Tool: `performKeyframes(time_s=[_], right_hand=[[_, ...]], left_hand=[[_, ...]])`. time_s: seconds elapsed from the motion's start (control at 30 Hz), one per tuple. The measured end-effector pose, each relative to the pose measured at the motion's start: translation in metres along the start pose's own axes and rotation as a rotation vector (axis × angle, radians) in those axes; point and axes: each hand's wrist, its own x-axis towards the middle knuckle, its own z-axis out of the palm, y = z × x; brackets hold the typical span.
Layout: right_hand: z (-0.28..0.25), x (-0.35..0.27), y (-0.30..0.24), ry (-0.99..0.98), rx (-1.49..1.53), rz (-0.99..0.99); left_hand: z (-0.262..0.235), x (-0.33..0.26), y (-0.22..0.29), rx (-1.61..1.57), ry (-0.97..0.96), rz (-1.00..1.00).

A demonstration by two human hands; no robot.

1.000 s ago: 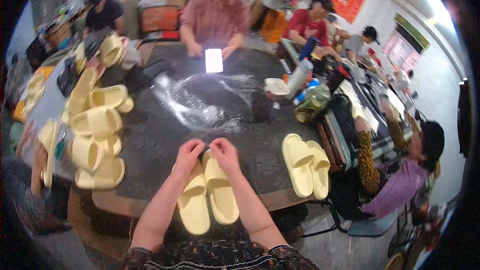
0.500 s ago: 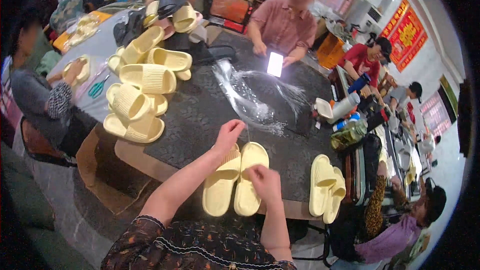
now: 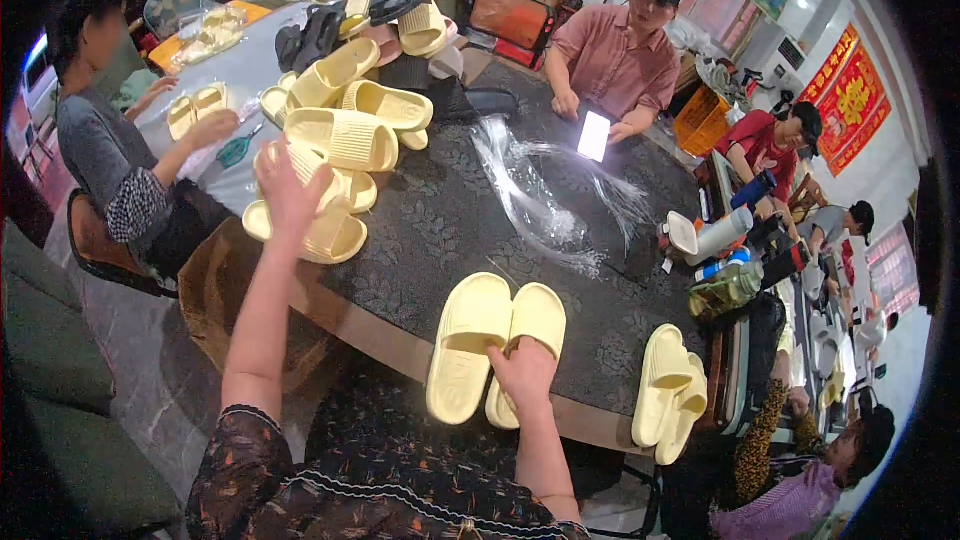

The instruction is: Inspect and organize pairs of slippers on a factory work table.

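Observation:
On the near part of the dark-covered table lies a pair of pale yellow slippers: a left-hand slipper [image 3: 475,315] and a right-hand slipper [image 3: 539,310], side by side. My right hand [image 3: 526,372] has its fingers tucked under the strap of the right-hand one, gripping it, with the thumb beside its neighbour. At the left, my left hand [image 3: 290,190] reaches onto a heap of similar slippers and closes over one pale yellow slipper [image 3: 318,165], partly hiding it. A ribbed slipper [image 3: 342,138] lies just behind that hand. Beyond the pair, clear thin plastic strands [image 3: 525,195] spread in loose bundles.
Another yellow slipper pair [image 3: 662,385] rests by the right table edge. Bottles and a greenish jar [image 3: 727,287] stand farther right. Across the table a person [image 3: 615,55] holds a lit phone [image 3: 593,136]. A co-worker [image 3: 120,135] sits left, near teal scissors [image 3: 238,146].
My left hand has left the pair and swung left to the heap. My right hand remains at the right-hand slipper, now with fingers under its strap. The view has shifted left.

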Motion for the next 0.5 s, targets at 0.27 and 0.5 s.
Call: performKeyframes(time_s=[0.27, 0.5], right_hand=[[-0.015, -0.007, 0.024, -0.002, 0.077, 0.042], [-0.089, -0.021, 0.097, 0.19, -0.082, 0.296]], left_hand=[[-0.008, 0.015, -0.051, -0.591, -0.53, -0.167], [-0.054, -0.01, 0.081, -1.241, -0.681, -0.139]])
